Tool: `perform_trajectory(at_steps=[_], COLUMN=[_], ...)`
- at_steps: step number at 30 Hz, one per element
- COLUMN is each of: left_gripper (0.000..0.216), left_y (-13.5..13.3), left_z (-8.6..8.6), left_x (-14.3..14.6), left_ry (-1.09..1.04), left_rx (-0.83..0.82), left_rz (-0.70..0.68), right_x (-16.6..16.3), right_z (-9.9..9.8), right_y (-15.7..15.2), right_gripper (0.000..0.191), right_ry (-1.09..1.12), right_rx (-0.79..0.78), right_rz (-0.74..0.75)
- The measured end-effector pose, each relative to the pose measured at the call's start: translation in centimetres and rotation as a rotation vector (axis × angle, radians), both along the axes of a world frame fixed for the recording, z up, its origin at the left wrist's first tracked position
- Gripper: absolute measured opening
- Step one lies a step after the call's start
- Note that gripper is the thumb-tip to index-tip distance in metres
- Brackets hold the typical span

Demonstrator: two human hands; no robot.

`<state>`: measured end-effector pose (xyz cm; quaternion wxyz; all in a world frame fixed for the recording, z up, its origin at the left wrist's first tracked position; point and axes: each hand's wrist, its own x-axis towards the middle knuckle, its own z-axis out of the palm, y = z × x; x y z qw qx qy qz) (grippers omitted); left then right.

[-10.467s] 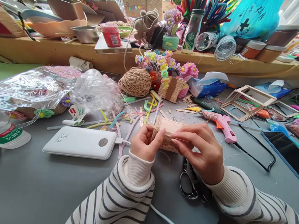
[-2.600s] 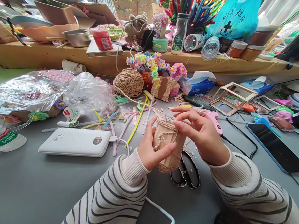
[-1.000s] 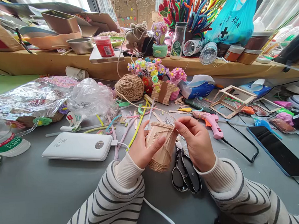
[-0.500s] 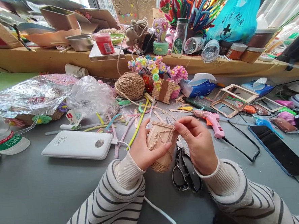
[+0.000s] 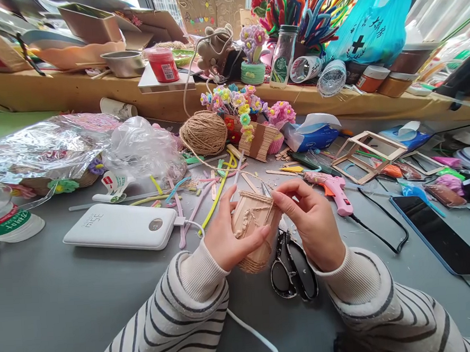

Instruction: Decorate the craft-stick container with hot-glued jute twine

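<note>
My left hand (image 5: 233,234) is wrapped round a small container of pale wooden craft sticks (image 5: 258,217), its base and upper rim wound with twine. The container tilts a little above the table. At its top right corner, my right hand (image 5: 315,224) pinches the jute twine (image 5: 234,168) between thumb and forefinger. This strand runs back to a ball of twine (image 5: 203,133) behind. Black-handled scissors (image 5: 292,270) lie just under my right hand, their blades partly hidden. Behind it to the right rests a pink glue gun (image 5: 337,191).
A white power bank (image 5: 121,226) with a cable lies left, near a plastic bottle (image 5: 6,214). Colourful pipe cleaners (image 5: 220,198) are scattered behind the container. To the right are a phone (image 5: 439,232) and a stick frame (image 5: 369,157). A crowded shelf (image 5: 95,102) spans the back.
Almost nothing differs. The twine between the ball and my right hand hangs slightly lower, and the view has shifted a little. Both hands keep their hold.
</note>
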<state>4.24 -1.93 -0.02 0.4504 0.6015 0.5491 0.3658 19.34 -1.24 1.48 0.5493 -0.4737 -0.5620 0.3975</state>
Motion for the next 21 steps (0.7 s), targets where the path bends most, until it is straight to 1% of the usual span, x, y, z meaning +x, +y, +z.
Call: perform_trajectory(at_steps=[6,11,17,21], left_gripper=[0.099,0.103,0.109,0.114], left_y=[0.2,0.5,0.9,1.0], left_z=[-0.2,-0.4,-0.8,-0.9], left_x=[-0.2,-0.2,-0.4,-0.6], left_ry=[-0.015,-0.081,-0.235,-0.231], left_rx=[-0.011,-0.048,-0.149,-0.171], left_rz=[-0.018,-0.017,-0.048,-0.069], right_x=[-0.1,-0.3,-1.0,-1.3], right_z=[-0.2,0.4,1.5,1.7], right_y=[0.2,0.7,1.9,2.5], right_gripper=[0.012,0.012,0.018,0.018], right_ry=[-0.01,-0.053,-0.132,-0.056], right_rx=[0.009,0.018,0.006,-0.001], right_rz=[-0.008,0.017,0.153,0.136])
